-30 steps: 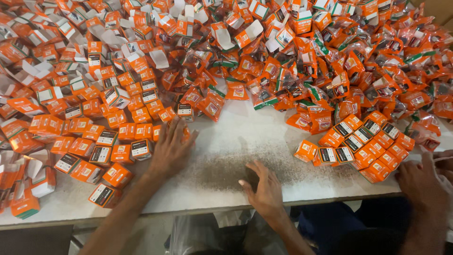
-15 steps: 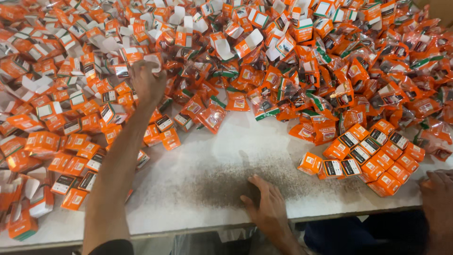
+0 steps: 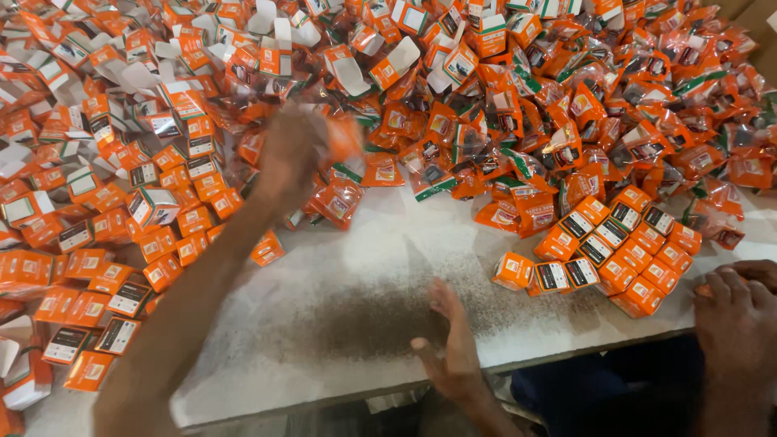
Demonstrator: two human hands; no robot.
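My left hand (image 3: 290,158) is stretched out over the heap of small orange cartons (image 3: 186,121), blurred by motion. It grips one orange carton (image 3: 344,136) just above the pile. My right hand (image 3: 450,350) rests at the near edge of the white table (image 3: 324,267), fingers spread and holding nothing, beside a dark dusty patch (image 3: 380,320). Shiny orange pouches (image 3: 566,105) are piled to the right of my left hand.
A neat block of closed orange cartons (image 3: 615,251) lies at the right on the table. Another person's hand (image 3: 738,311) rests at the lower right edge. Open cartons with white flaps (image 3: 348,69) lie at the back, and more cartons (image 3: 89,267) cover the left side.
My left hand went from the near cartons up into the heap, then moved right and picked up an orange carton. My right hand stayed at the table edge.
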